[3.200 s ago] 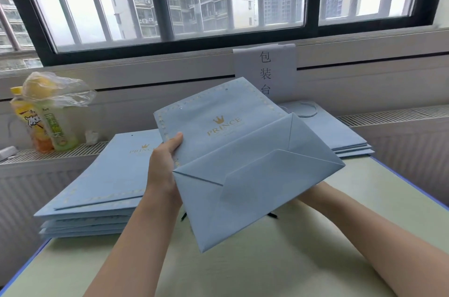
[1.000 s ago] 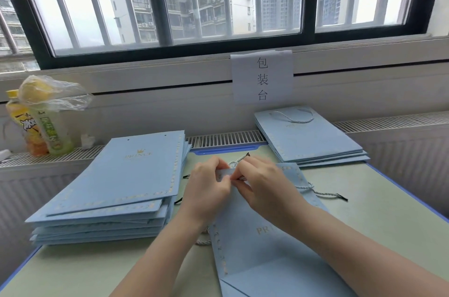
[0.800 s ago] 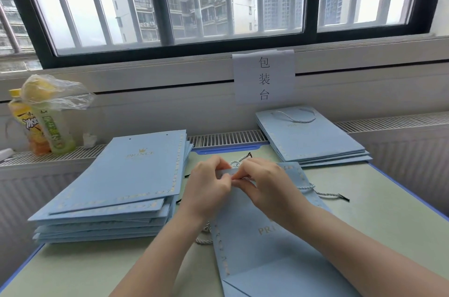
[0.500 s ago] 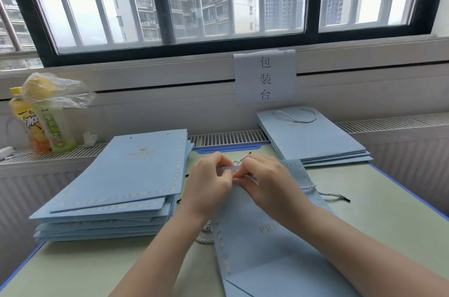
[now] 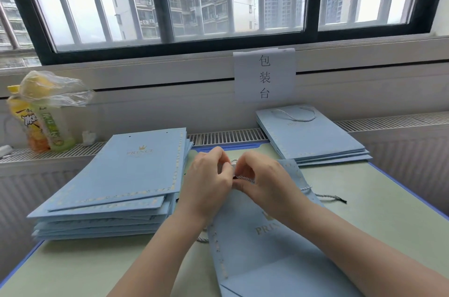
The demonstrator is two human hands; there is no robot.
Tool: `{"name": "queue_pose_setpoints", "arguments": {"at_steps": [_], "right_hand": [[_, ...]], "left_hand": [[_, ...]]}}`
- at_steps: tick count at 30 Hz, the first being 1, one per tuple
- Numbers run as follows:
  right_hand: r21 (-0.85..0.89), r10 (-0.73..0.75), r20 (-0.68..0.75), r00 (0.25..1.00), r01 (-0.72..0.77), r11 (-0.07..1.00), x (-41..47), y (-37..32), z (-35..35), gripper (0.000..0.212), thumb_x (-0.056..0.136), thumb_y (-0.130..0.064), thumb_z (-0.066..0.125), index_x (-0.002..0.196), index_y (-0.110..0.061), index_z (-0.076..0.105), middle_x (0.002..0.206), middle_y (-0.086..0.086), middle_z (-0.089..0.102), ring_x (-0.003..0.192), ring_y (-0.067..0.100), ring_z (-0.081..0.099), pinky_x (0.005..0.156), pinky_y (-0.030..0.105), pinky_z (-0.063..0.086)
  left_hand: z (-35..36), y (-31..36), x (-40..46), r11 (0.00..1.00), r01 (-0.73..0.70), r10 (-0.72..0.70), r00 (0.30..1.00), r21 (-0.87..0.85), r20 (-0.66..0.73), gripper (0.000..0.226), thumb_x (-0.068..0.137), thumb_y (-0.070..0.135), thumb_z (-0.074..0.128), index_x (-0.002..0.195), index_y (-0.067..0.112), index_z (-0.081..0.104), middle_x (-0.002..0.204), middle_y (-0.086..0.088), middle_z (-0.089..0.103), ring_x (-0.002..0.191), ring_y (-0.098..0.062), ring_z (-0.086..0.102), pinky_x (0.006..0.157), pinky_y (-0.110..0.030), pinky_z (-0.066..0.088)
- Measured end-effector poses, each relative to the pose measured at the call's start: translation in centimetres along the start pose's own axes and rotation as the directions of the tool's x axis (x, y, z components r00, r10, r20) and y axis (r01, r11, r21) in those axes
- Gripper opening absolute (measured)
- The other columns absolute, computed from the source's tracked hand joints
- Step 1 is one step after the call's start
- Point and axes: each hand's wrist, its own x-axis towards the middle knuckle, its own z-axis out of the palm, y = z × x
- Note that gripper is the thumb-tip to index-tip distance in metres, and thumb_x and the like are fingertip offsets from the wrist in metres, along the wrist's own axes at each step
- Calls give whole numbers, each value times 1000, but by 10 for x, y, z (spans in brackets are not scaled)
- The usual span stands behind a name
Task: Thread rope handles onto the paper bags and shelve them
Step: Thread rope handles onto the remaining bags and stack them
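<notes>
Head view: left hand and right hand pinch a rope handle at the top edge of a flat paper bag on the table

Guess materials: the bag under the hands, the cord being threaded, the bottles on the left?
Bag: matte light-blue paper or thin card, gold-looking print; it lies flat with sharp creases. Cord: twisted pale rope, fibre unclear, with a dark tip at its loose end. Bottles: likely clear plastic with printed labels, under a thin crinkled plastic bag.
</notes>
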Motion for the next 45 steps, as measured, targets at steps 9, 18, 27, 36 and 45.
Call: {"name": "queue_pose_setpoints", "arguments": {"at_steps": [9, 18, 27, 36, 45], "right_hand": [[100, -21, 71, 997, 14, 995, -2, -2, 6, 25, 81, -33, 60, 84, -9, 62, 80, -10, 54, 73, 13, 53, 70, 38, 49], [-141, -21, 112, 993, 37, 989, -3, -1, 5, 46, 83, -56, 48, 101, -16, 61, 93, -5, 58, 86, 14, 47, 78, 23, 38], [-144, -57, 154, 986, 80, 986, -4, -5, 2, 44, 83, -52, 48, 103, -16, 63, 93, -2, 60, 86, 18, 51, 78, 29, 43], [-71, -89, 126, 988, 98, 993, -2, -8, -2, 36, 85, -44, 50, 103, -14, 59, 102, 1, 53, 81, 18, 54, 72, 36, 50], [-186, -85, 216, 973, 127, 974, -2, -5, -3, 22, 87, -37, 50, 84, -15, 55, 84, -2, 53, 75, 18, 48, 67, 28, 40]], "left_hand": [[-7, -3, 4, 996, 47, -48, 999, 75, 24, 35, 93, 19, 50, 60, 6, 48, 59, -6, 51, 63, -24, 46, 61, -38, 37], [-8, -3, 5, 998, 55, -52, 994, -34, 99, 39, 81, 37, 41, 56, 6, 45, 53, -2, 43, 54, -11, 38, 56, -33, 33], [-9, -11, 6, 999, 33, -32, 995, -17, 99, 51, 98, 30, 45, 52, 8, 47, 43, 8, 38, 49, -10, 35, 56, -31, 32], [-8, -13, 6, 1000, 21, -21, 1000, -17, 10, 51, 98, 26, 47, 49, 13, 42, 43, 7, 36, 48, -9, 34, 52, -30, 27], [-5, -14, 7, 999, 45, -45, 999, 9, -27, 48, 96, 20, 49, 53, 14, 29, 50, 2, 30, 53, -13, 27, 54, -30, 22]]}}
